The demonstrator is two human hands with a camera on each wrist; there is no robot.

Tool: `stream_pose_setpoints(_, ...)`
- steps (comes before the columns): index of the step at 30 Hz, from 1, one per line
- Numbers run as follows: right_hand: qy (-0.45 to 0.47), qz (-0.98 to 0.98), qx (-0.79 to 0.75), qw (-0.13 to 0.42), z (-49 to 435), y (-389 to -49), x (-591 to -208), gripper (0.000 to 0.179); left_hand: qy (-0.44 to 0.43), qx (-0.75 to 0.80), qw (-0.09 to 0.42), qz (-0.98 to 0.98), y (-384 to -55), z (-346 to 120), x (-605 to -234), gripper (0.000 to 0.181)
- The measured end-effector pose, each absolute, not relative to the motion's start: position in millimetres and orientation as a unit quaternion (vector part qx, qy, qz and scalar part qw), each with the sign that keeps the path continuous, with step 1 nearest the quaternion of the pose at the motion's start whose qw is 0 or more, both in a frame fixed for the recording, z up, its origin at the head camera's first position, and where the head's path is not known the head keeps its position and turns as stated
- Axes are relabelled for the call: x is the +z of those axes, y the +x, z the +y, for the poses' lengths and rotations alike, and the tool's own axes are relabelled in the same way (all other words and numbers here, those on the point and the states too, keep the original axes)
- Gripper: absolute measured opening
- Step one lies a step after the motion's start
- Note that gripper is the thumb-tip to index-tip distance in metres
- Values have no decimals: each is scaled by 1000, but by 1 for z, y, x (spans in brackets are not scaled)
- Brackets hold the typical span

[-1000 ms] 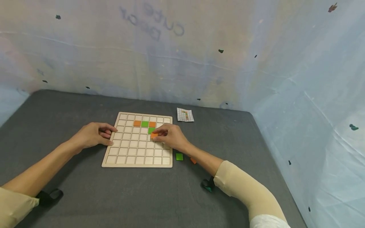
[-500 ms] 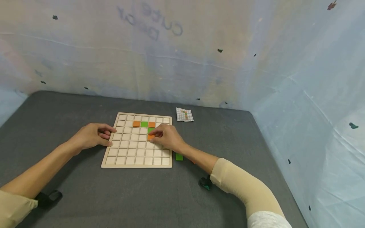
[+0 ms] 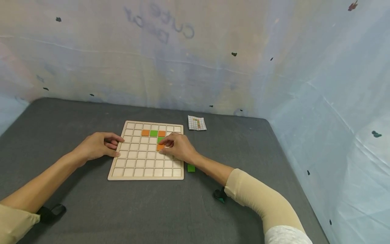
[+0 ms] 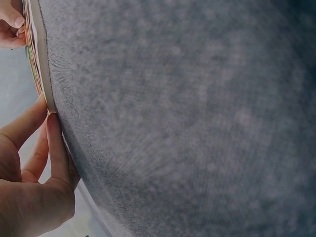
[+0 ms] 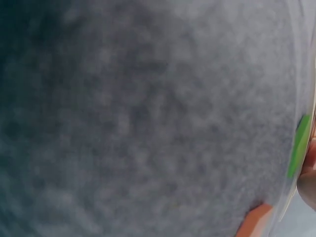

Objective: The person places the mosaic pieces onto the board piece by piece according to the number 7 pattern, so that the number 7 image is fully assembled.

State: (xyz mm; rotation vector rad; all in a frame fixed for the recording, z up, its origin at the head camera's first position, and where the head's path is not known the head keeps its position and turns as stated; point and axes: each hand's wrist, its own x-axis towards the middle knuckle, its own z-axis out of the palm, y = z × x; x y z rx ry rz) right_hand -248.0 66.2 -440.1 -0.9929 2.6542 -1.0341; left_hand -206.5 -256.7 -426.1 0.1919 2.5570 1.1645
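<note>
A pale wooden grid board [image 3: 145,178] lies on the dark cloth. My left hand [image 3: 96,145] rests its thumb and index fingertip on the board's left border; in the left wrist view the fingers [image 4: 57,153] meet its edge, fairly straight. My right hand [image 3: 179,147] pinches an orange square tile [image 3: 159,147] between thumb and index finger, at a cell on the board. Directly above that tile sits a green tile [image 3: 159,139], partly covered by the index finger. Another orange tile [image 3: 145,133], a green tile [image 3: 153,133] and a third orange tile [image 3: 161,133] form a row above.
Right of the board lies a loose green tile [image 3: 191,168]. A loose orange tile [image 5: 254,222] shows in the right wrist view; the right forearm hides it from the head view. A small printed grid card [image 3: 196,123] lies behind, near the pale curtain [image 3: 195,74].
My right hand has moved slightly left and down, bringing the orange tile into line below the green one. During the last half second both hands have stayed nearly still.
</note>
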Motion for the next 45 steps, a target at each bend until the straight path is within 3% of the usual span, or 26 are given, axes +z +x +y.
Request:
stream_pose_setpoints(14,-320,832,-438,119,91,-242,-437,28,69,401,162,899,-205,-257,-428,58)
stream_pose_setpoints(30,-333,811,-472,94,148,-223,-434,24,71,401,156,900,-205,-252,-425,56)
stream_pose_setpoints(45,-315,844,-428,78,190,-199,-439,31,71,404,161,898,-205,-254,-424,58)
